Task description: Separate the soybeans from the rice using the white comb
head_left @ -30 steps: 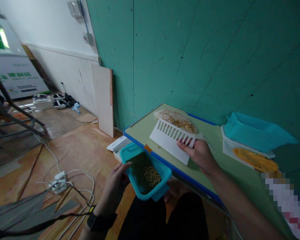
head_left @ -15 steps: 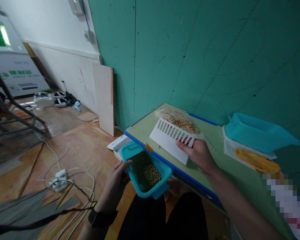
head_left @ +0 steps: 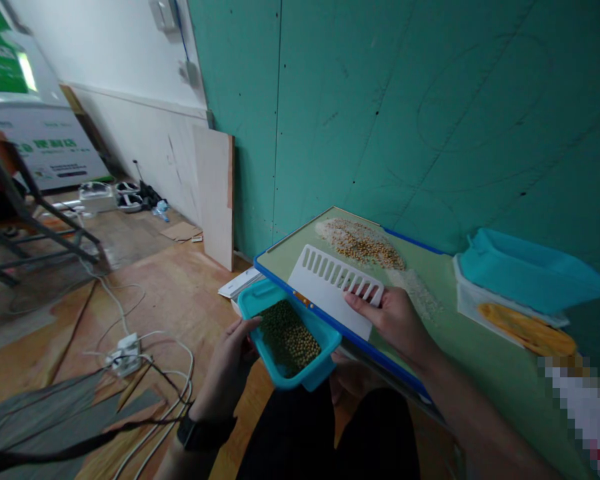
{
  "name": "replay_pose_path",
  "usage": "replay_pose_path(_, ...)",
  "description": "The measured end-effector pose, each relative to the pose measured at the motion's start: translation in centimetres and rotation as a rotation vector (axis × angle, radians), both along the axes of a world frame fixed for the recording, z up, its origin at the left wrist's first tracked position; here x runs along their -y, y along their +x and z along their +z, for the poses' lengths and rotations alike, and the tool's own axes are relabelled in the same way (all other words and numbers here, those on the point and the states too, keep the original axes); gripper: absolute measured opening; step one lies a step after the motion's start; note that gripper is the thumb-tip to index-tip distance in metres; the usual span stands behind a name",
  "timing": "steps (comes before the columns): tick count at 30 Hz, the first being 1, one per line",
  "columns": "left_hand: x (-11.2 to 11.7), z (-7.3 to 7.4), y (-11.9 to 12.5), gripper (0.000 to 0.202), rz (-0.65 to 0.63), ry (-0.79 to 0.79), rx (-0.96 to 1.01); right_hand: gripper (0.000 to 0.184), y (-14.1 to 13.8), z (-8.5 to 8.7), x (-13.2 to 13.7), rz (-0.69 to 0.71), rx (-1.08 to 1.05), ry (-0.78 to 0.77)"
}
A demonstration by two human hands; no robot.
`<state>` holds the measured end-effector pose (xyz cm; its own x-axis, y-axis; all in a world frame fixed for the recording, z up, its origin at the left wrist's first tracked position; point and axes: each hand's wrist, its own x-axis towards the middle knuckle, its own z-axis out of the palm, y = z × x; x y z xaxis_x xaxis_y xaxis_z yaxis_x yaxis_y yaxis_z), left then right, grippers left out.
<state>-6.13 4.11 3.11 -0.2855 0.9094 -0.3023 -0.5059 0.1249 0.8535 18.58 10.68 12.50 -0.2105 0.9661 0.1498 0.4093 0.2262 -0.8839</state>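
Note:
My left hand grips the left rim of a turquoise plastic tub, held just below the table's front edge. Inside it lie small green beans and round tan beans. My right hand is closed on a white slotted scraper, its slots toward the wall and its straight edge at the blue table edge. Several tan beans sit on the edge between scraper and tub. Behind the scraper, a heap of tan beans and pale grains is spread on the green tabletop.
To the right, a turquoise basin rests on a white tray beside a yellow cloth-like item. A green wall stands behind the table. Cables and a white power strip lie on the floor at left.
The scraper has moved toward me, from the middle of the tabletop to its front edge, bringing several tan beans to the edge above the tub. The view has shifted slightly.

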Motion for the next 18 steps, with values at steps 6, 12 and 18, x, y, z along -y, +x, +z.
replay_pose_path(6,0.2,-0.4,0.4,0.031,-0.03,-0.014,0.099,0.031,2.6,-0.1,-0.3,-0.118,-0.027,0.098)
replay_pose_path(12,0.6,-0.8,1.1,0.028,-0.072,-0.059,0.118,0.042,7.5,-1.1,-3.1,-0.39,0.08,0.19)
replay_pose_path(18,0.9,-1.5,1.2,0.024,-0.124,-0.062,0.112,0.046,8.0,-2.3,-3.7,-0.394,-0.059,0.086)
